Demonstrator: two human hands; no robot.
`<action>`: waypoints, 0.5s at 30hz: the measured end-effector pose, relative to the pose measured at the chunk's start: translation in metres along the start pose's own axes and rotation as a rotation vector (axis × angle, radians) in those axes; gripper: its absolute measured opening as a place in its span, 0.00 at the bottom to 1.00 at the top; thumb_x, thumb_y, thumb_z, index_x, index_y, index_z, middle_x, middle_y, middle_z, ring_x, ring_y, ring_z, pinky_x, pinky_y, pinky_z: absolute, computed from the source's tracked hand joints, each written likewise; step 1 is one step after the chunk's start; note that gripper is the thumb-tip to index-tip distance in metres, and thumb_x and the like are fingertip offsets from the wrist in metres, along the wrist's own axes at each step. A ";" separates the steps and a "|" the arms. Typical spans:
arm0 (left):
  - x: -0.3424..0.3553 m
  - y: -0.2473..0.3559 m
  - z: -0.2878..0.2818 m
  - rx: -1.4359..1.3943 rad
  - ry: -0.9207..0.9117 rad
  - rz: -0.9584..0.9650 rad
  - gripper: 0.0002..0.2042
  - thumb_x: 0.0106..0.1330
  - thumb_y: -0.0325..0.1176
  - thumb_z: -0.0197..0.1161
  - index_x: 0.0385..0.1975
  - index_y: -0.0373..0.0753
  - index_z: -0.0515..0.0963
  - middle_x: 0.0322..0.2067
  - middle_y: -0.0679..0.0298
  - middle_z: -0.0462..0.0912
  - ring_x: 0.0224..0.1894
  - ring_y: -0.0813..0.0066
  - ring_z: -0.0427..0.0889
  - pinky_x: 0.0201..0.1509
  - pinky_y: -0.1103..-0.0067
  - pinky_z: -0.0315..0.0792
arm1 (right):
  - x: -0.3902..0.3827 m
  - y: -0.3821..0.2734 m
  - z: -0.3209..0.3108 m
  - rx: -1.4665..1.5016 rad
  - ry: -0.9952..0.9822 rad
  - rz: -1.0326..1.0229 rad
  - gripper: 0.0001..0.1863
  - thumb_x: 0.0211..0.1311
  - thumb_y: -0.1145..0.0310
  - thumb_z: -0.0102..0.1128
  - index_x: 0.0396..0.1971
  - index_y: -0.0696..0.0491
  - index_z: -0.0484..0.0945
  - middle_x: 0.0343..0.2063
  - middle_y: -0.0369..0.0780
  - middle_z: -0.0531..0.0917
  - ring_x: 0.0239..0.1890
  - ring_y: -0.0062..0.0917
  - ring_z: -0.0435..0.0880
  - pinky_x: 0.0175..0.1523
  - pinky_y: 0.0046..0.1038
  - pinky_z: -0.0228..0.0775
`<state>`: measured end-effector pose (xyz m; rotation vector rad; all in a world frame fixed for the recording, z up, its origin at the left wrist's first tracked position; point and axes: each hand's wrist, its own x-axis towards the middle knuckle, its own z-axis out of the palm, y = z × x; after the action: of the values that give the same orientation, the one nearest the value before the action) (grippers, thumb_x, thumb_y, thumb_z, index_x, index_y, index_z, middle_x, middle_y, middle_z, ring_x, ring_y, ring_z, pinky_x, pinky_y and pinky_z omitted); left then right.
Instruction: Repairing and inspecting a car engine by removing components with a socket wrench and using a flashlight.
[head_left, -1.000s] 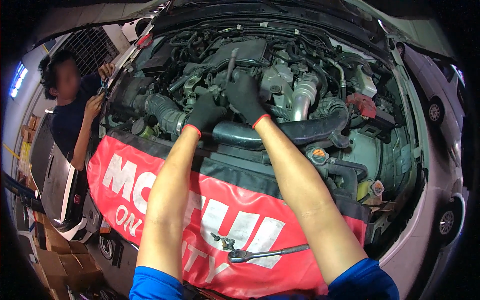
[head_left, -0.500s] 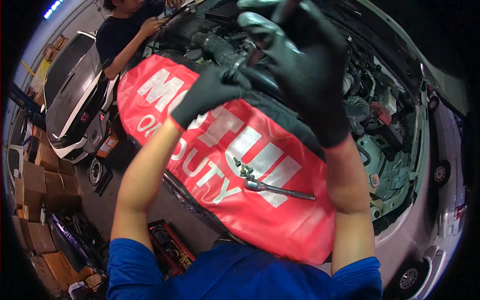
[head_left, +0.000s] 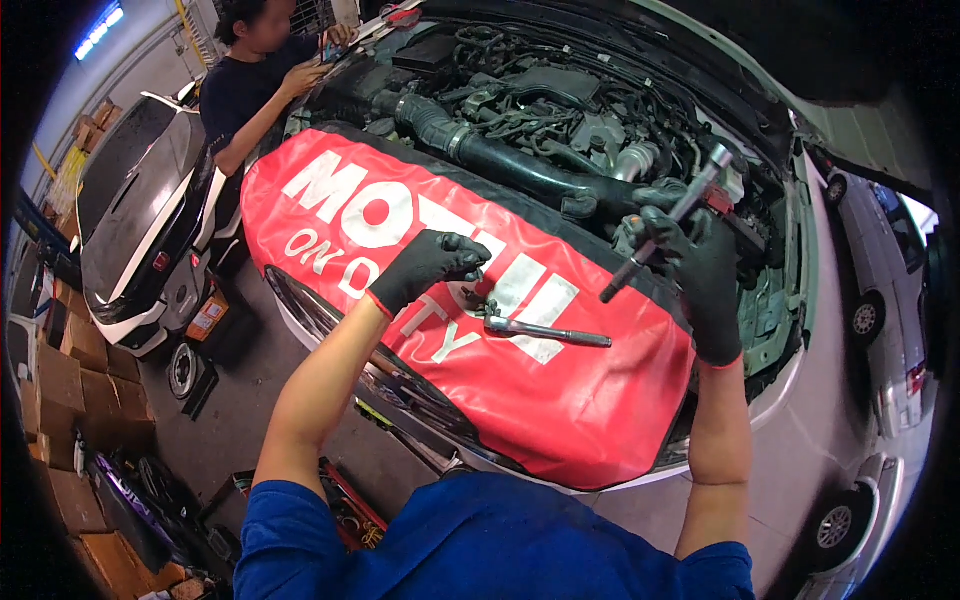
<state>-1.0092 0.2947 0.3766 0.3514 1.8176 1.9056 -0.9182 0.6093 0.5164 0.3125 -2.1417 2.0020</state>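
Note:
My right hand (head_left: 703,285), in a black glove, grips a long metal wrench (head_left: 707,172), tilted with its chrome head up, over the right end of the red printed fender cover (head_left: 520,420). My left hand (head_left: 420,268), also gloved, is curled closed above the cover's middle; what its fingertips hold, if anything, is too small to name. Just below it lie several small bolts (head_left: 482,308) beside a chrome ratchet (head_left: 555,334). Behind the cover is the open engine bay (head_left: 540,105), with a black intake pipe (head_left: 520,175) across its front.
A co-worker (head_left: 240,90) stands at the engine bay's left side, both hands at its edge. Another car (head_left: 130,230) is at left, above stacked cardboard boxes (head_left: 80,400). A red toolbox (head_left: 355,505) sits on the floor below. Silver vehicles (head_left: 865,300) stand at right.
Both hands have come back out of the engine bay toward me. The right has moved right and carries the wrench upward; the left is now over the cover's middle. My view has shifted downward.

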 end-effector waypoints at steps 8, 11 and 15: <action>0.004 -0.011 0.000 0.242 0.020 0.030 0.10 0.65 0.29 0.60 0.41 0.29 0.81 0.33 0.63 0.85 0.34 0.79 0.82 0.42 0.82 0.77 | -0.024 0.007 -0.037 -0.376 0.210 -0.127 0.11 0.65 0.66 0.60 0.38 0.60 0.81 0.24 0.37 0.82 0.24 0.17 0.78 0.31 0.23 0.69; 0.006 -0.017 0.001 0.232 0.016 0.021 0.09 0.63 0.26 0.60 0.39 0.29 0.81 0.30 0.63 0.85 0.33 0.79 0.82 0.40 0.82 0.76 | -0.014 0.026 -0.041 -0.550 0.058 -0.035 0.13 0.62 0.63 0.59 0.40 0.56 0.82 0.25 0.41 0.83 0.25 0.22 0.81 0.34 0.27 0.71; 0.007 -0.025 -0.001 0.210 -0.012 0.005 0.09 0.63 0.24 0.59 0.40 0.29 0.81 0.29 0.62 0.85 0.32 0.77 0.83 0.41 0.81 0.77 | 0.001 0.068 -0.028 -0.830 -0.250 0.112 0.17 0.58 0.57 0.59 0.41 0.52 0.83 0.29 0.47 0.84 0.30 0.38 0.83 0.39 0.36 0.72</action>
<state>-1.0121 0.2973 0.3510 0.4374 2.0155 1.7152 -0.9380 0.6412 0.4534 0.3113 -2.9557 0.9841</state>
